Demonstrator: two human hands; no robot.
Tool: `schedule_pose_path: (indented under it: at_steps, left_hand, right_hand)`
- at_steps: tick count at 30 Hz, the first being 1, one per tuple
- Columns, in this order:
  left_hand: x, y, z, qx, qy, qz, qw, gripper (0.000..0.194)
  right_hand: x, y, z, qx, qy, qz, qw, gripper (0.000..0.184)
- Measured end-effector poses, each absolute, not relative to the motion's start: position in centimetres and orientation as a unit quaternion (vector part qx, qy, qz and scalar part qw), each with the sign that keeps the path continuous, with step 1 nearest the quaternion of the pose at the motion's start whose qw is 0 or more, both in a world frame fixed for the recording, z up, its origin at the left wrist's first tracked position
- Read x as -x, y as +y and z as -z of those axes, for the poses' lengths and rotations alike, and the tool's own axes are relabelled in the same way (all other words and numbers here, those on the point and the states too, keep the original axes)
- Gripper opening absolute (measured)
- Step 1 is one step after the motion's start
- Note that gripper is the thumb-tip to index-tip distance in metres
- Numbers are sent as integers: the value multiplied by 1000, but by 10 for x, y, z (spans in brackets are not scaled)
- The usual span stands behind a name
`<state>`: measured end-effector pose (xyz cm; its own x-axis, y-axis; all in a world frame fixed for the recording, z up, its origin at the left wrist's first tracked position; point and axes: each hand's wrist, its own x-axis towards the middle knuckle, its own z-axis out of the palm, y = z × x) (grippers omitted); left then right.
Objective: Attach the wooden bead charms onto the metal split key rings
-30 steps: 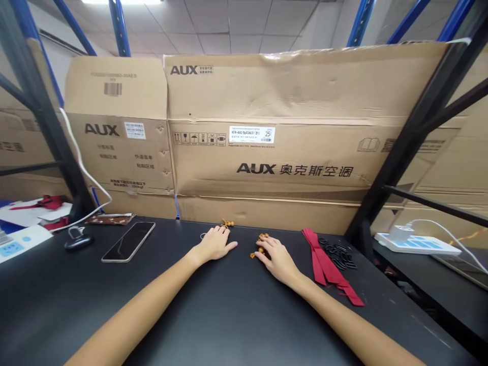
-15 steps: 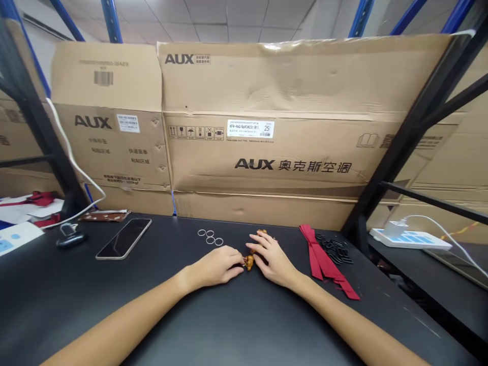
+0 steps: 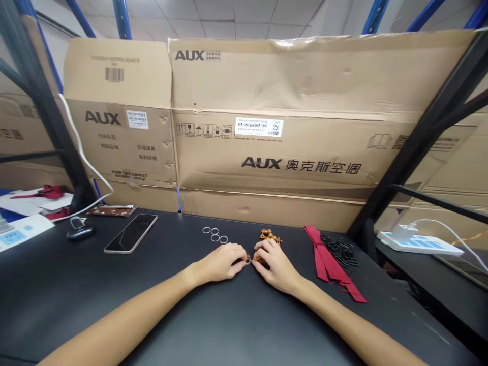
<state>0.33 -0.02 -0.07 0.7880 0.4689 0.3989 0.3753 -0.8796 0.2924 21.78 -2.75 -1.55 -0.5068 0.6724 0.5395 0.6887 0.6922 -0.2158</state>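
My left hand (image 3: 225,262) is closed in a pinch on a small metal ring (image 3: 248,262), its edge showing at the fingertips. Close beside it, my right hand (image 3: 275,264) pinches a small glossy brown charm (image 3: 257,260), mostly hidden behind the fingers. The ring and the charm are together between the two hands, low over the black table; whether they are linked cannot be made out. Just beyond my right hand lies a small pile of brown charms (image 3: 270,235). Several silver rings (image 3: 215,237) lie flat beyond my left hand.
Red fabric strips (image 3: 331,264) and a heap of black clips (image 3: 341,251) lie at the right. A phone (image 3: 131,234), a dark round object (image 3: 80,232) and a brown packet (image 3: 112,210) sit at the left. Cardboard (image 3: 267,147) stands along the table's back edge.
My right hand has drawn back from the pile, uncovering it, and its spread fingers have curled into a pinch on the charm. A ring edge now shows at my left fingertips. The view has shifted slightly.
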Motion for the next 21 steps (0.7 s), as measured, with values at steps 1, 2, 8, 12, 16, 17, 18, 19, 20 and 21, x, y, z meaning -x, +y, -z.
schedule_pose_path:
  at_steps: [1,2,8,12,16,17,18,19,20,21]
  left_hand:
    - [-3,0,1,-939,223,-239,103,12]
    - [-3,1,1,-939,222,-241,106,11]
    - [-1,1,1,-934,219,-262,104,6]
    - [-2,-2,-1,-933,214,-274,96,6]
    - [-10,-7,0,-926,231,-285,87,9]
    - [-12,-9,1,-925,235,-286,84,10]
    - [-14,-10,1,-924,240,-286,80,9]
    - [-16,-12,2,-924,244,-284,78,9]
    - [-18,-13,2,-923,247,-284,76,9]
    - [-19,-13,3,-923,251,-284,76,10]
  right_hand:
    - [-218,-26,16,395,-867,11,302,8]
    - [-219,-26,16,397,-867,9,300,9]
    - [-219,-25,17,385,-870,-35,304,15]
    - [-219,-27,17,375,-872,-68,307,16]
    - [-218,-28,17,375,-865,-94,318,16]
    - [-218,-28,17,375,-864,-99,321,17]
    - [-217,-28,17,376,-863,-103,323,17]
    - [-217,-28,17,377,-861,-106,324,17]
    - [-217,-28,17,379,-859,-110,326,17]
    - [-217,-28,17,381,-858,-112,326,17]
